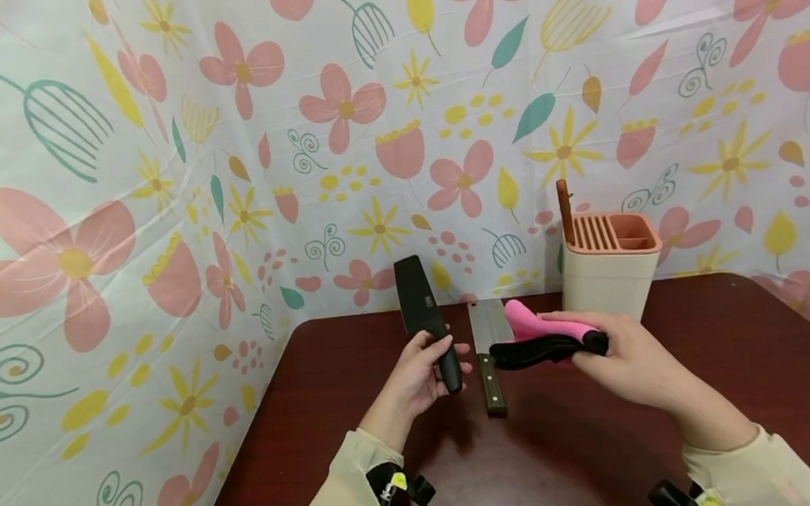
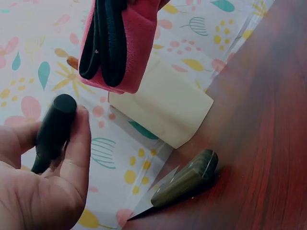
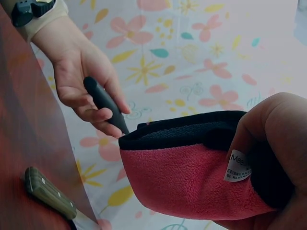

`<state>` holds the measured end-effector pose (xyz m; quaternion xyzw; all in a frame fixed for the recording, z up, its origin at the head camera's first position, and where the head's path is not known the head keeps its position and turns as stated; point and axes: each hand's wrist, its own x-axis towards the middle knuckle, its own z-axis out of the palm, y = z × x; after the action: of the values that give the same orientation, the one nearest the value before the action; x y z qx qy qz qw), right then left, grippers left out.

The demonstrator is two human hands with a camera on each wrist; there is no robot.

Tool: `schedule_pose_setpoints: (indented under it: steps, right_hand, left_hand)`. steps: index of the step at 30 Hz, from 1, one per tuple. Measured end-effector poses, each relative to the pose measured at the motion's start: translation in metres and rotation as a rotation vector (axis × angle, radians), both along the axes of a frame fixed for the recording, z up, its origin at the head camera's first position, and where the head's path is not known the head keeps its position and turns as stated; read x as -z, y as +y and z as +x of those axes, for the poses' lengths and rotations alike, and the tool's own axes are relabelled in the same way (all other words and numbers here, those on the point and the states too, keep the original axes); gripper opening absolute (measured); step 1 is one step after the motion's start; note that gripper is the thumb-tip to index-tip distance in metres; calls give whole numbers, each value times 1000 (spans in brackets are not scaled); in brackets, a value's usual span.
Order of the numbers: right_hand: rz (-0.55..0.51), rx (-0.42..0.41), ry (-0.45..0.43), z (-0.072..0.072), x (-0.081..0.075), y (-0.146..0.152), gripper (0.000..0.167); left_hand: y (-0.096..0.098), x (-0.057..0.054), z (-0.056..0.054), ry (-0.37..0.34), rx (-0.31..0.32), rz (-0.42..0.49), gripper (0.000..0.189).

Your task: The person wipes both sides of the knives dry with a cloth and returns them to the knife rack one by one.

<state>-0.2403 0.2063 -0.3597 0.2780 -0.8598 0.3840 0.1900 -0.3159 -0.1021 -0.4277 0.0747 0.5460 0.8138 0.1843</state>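
My left hand [image 1: 415, 372] grips the black handle of a broad-bladed black kitchen knife [image 1: 418, 295], blade pointing up and away, above the table. In the left wrist view the butt of its handle [image 2: 58, 117] faces the camera between thumb and fingers. A folded pink and black cloth [image 1: 549, 333] is pinched in my right hand [image 1: 630, 355], to the right of the knife. The right wrist view shows its fuzzy pink side [image 3: 187, 182] and a white label [image 3: 238, 166]. Below, between the hands, a cleaver [image 1: 491, 383] with a riveted wooden handle lies on the table.
A cream knife block [image 1: 605, 283] with an orange slotted top stands at the back right, a brown handle [image 1: 566, 212] rising from it. The dark red wooden table [image 1: 598, 458] meets a flower-printed sheet [image 1: 345, 187] behind and at left.
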Motion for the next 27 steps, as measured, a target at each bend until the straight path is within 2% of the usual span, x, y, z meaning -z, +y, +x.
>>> schedule_pose_setpoints:
  steps: [6, 13, 20, 27]
  right_hand:
    - [-11, 2, -6, -2, 1, 2, 59]
    - [-23, -12, -18, -4, 1, 3, 58]
    - [-39, -39, -29, -8, 3, 5, 55]
    - [-40, -28, -45, -10, 5, 7, 54]
  left_hand:
    - [0, -2, 1, 12, 12, -16, 43]
    - [1, -4, 3, 2, 66, 17, 40]
    - [1, -9, 9, 16, 95, -9, 55]
    - [7, -6, 11, 6, 128, -1, 50]
